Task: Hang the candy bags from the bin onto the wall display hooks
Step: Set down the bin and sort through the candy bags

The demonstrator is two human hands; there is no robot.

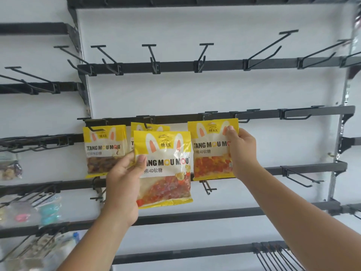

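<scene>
My left hand (125,178) grips a yellow candy bag (166,173) by its left edge, thumb on the front, held in front of the wall. Behind it another yellow bag (150,127) hangs on a hook, mostly hidden. A further yellow bag with dark candy (104,151) hangs on the leftmost hook (93,128) of the same rail. My right hand (242,151) pinches the right edge of a yellow bag with orange candy (211,151), its top against the black rail (257,114). Whether that bag sits on a hook is hidden.
Rows of black rails with bare hooks (154,57) cover the white wall above, right and below. Bare hooks (297,114) stick out right of my right hand. Other small packets (11,169) hang on the left panel. The bin is out of view.
</scene>
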